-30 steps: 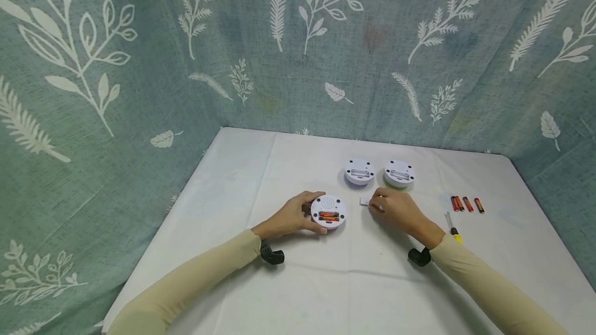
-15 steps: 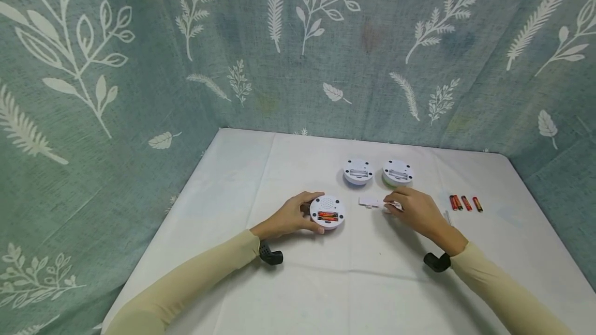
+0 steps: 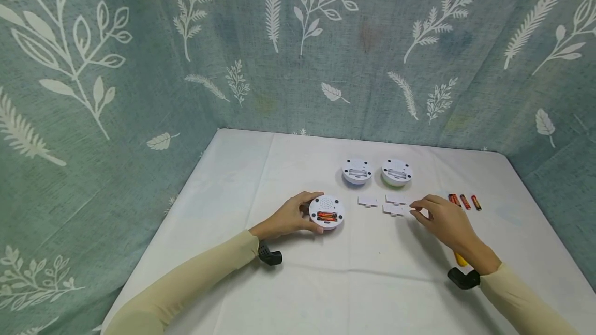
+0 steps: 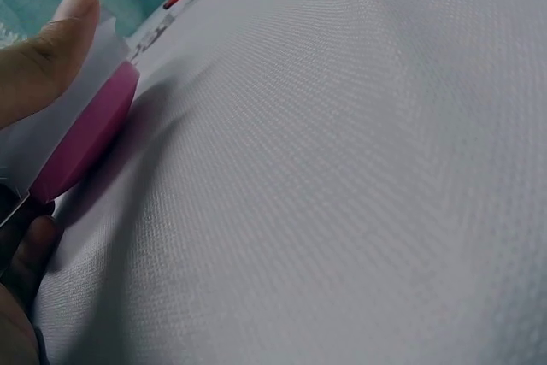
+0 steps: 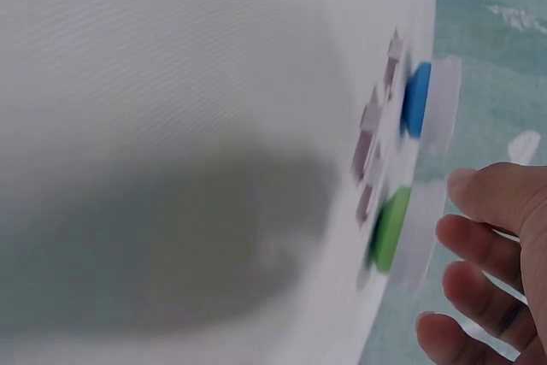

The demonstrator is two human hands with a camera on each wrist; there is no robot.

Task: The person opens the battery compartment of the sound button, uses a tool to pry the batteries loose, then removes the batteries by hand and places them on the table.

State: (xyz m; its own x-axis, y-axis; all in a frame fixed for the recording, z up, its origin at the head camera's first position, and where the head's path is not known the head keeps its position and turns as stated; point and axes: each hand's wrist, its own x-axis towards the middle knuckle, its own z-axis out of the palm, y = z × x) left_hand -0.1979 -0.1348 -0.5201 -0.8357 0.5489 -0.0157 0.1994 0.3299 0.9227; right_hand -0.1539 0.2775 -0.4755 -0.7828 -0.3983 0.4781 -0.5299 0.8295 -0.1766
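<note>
My left hand [image 3: 294,214] grips a round white device [image 3: 327,203] with a speaker grille, thumb and fingers around its sides. Two red batteries [image 3: 327,216] lie in its uncovered compartment. The left wrist view shows the device's pink lower part [image 4: 90,138] tilted beside the thumb. My right hand [image 3: 444,224] is above the table with nothing in its fingers. Just left of its fingertips lie two white battery covers [image 3: 393,210], and a third battery cover [image 3: 367,201] is nearer the held device. The right wrist view shows the hand's fingers loosely bent.
Behind the covers stand a blue-based device [image 3: 357,171] and a green-based device [image 3: 397,172], both with uncovered, vacant compartments. Several loose red batteries [image 3: 465,202] lie to the right, partly behind my right hand. A screwdriver's yellow handle [image 3: 460,259] shows under the right wrist.
My right hand has set down a battery cover beside another one, let go and moved right. The left hand keeps holding the device in place.
</note>
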